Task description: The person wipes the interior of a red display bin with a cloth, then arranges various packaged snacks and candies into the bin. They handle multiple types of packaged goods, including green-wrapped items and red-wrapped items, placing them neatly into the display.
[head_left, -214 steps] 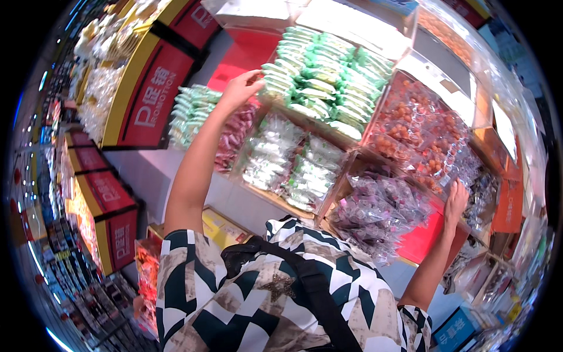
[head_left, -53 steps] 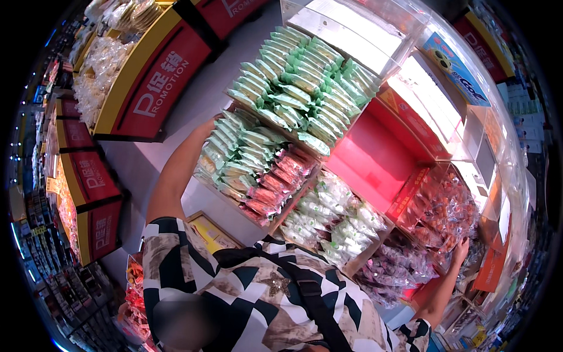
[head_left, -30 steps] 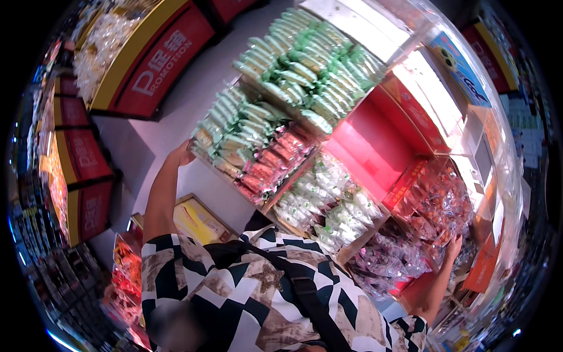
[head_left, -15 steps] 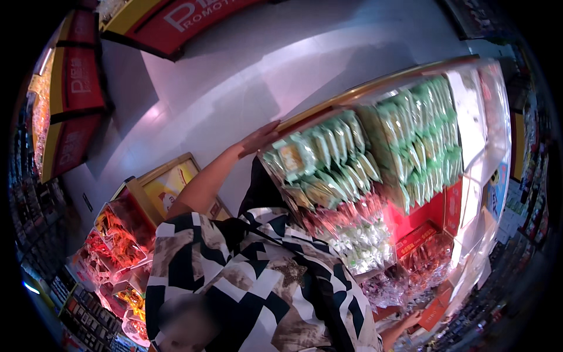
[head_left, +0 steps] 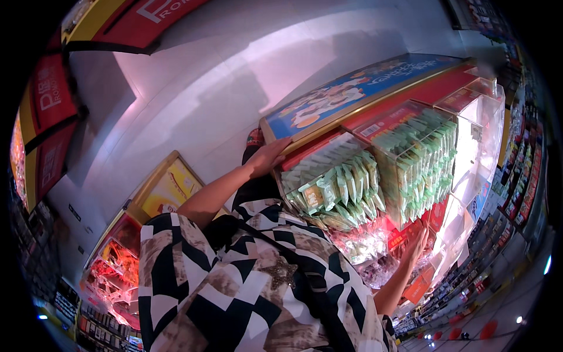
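Note:
My left hand (head_left: pixel 268 157) rests on the gold edge (head_left: pixel 334 130) of a display stand, its fingers stretched along the edge. Right beside it are green-wrapped snack packets (head_left: pixel 337 190), standing in rows in a bin. Over at the right, my right hand (head_left: pixel 417 245) reaches to a red printed card (head_left: pixel 404 236) at the lower compartments. Its fingers look stretched out, and I see nothing held in them. A clear box of more green packets (head_left: pixel 413 161) stands just beyond that hand. Clear-wrapped sweets (head_left: pixel 358 240) lie in the compartment between my body and the card.
A blue picture panel (head_left: pixel 358 91) forms the stand's far side. To my left stands another bin of orange and red packets (head_left: pixel 114 261) with a yellow panel (head_left: pixel 170 190). Red promotion stands (head_left: pixel 53 97) line the upper left. Stocked shelves (head_left: pixel 519 170) run along the right.
My right hand has moved up and inward from the lower right to the red card. The view has shifted, showing the blue panel. My left hand stays on the gold edge.

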Action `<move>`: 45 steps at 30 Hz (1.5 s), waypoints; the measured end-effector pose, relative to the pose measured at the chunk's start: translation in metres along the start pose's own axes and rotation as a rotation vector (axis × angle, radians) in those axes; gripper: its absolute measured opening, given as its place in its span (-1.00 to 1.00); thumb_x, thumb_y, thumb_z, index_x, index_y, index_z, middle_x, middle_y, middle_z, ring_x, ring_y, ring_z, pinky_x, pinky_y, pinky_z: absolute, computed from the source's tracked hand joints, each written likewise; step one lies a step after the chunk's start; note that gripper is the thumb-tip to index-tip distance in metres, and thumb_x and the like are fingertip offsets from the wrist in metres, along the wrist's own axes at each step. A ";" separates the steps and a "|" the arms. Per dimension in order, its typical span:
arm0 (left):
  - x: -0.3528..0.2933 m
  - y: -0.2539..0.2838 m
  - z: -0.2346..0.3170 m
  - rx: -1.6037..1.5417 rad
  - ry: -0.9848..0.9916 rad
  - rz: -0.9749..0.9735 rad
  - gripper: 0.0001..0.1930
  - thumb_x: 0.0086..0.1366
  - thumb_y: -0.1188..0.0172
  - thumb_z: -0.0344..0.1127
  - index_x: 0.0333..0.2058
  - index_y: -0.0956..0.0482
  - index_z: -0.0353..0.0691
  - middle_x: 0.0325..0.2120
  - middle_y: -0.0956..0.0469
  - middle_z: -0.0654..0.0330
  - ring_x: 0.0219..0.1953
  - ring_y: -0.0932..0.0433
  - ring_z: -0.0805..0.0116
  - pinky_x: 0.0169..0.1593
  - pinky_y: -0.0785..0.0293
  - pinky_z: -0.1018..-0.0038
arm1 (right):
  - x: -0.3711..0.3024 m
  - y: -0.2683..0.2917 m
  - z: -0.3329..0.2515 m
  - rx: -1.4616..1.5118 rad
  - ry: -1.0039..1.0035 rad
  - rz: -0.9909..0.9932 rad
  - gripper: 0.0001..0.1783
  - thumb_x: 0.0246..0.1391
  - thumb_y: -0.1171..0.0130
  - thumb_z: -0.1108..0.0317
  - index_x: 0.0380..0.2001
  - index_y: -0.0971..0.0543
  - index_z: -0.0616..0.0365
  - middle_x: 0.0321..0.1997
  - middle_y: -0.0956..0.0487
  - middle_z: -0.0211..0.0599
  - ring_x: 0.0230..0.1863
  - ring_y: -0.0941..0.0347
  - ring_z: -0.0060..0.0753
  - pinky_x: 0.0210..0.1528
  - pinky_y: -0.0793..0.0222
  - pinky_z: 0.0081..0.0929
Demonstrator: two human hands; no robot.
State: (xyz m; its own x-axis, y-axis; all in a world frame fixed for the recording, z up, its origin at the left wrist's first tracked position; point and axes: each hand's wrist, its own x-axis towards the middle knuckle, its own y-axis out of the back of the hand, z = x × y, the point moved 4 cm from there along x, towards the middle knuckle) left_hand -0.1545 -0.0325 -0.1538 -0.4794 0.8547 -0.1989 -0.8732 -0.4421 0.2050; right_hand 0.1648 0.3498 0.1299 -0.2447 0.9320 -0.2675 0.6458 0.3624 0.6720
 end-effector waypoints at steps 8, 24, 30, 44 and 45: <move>-0.002 -0.010 -0.011 -0.017 -0.030 -0.016 -0.39 0.32 -0.04 -0.36 0.31 -0.07 -0.23 0.26 -0.17 -0.11 0.31 -0.16 -0.07 0.35 -0.09 0.24 | 0.056 -0.010 0.042 0.352 -0.259 0.072 -0.37 0.31 0.07 0.00 0.23 -0.29 0.27 0.20 -0.39 -0.20 0.03 -0.41 -0.30 0.01 -0.39 -0.35; 0.020 -0.013 -0.013 -0.015 0.020 -0.097 -0.38 0.38 0.03 -0.09 0.32 -0.05 -0.22 0.27 -0.14 -0.10 0.30 -0.17 -0.06 0.32 -0.13 0.26 | 0.037 -0.033 0.073 0.364 -0.230 0.203 -0.11 0.22 0.11 -0.26 0.40 0.00 0.09 0.47 -0.03 -0.17 0.43 0.00 -0.12 0.38 0.02 -0.11; 0.045 -0.018 -0.004 0.038 0.120 -0.099 -0.39 0.38 0.01 -0.06 0.28 -0.10 -0.23 0.21 -0.23 -0.11 0.25 -0.25 -0.07 0.26 -0.20 0.27 | 0.001 -0.059 0.030 0.288 -0.229 0.281 -0.21 0.26 0.03 -0.06 0.36 -0.07 0.21 0.44 -0.08 -0.03 0.43 -0.01 -0.11 0.37 0.00 -0.17; 0.040 0.005 0.129 -0.115 -0.015 -0.174 -0.40 0.27 -0.10 -0.14 0.24 -0.26 -0.23 0.16 -0.29 -0.05 0.23 -0.27 0.04 0.25 -0.23 0.28 | -0.091 -0.078 0.049 -0.799 0.501 0.195 -0.30 -0.03 -0.18 0.53 0.25 -0.29 0.16 0.28 -0.27 0.00 0.29 -0.10 0.08 0.30 0.00 -0.08; 0.034 0.004 0.145 0.032 -0.029 -0.163 -0.41 0.25 -0.10 -0.17 0.22 -0.27 -0.24 0.14 -0.29 -0.05 0.22 -0.28 0.05 0.22 -0.27 0.27 | -0.101 -0.087 0.045 -0.772 0.498 0.185 -0.24 -0.08 -0.17 0.59 0.27 -0.26 0.18 0.31 -0.24 -0.02 0.32 -0.07 0.08 0.32 0.03 -0.09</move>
State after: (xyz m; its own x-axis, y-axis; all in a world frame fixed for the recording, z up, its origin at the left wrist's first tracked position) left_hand -0.1612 0.0345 -0.0207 -0.3285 0.9222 -0.2040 -0.9357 -0.2885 0.2029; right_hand 0.1655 0.2240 0.0671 -0.5833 0.8066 0.0960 0.0903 -0.0530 0.9945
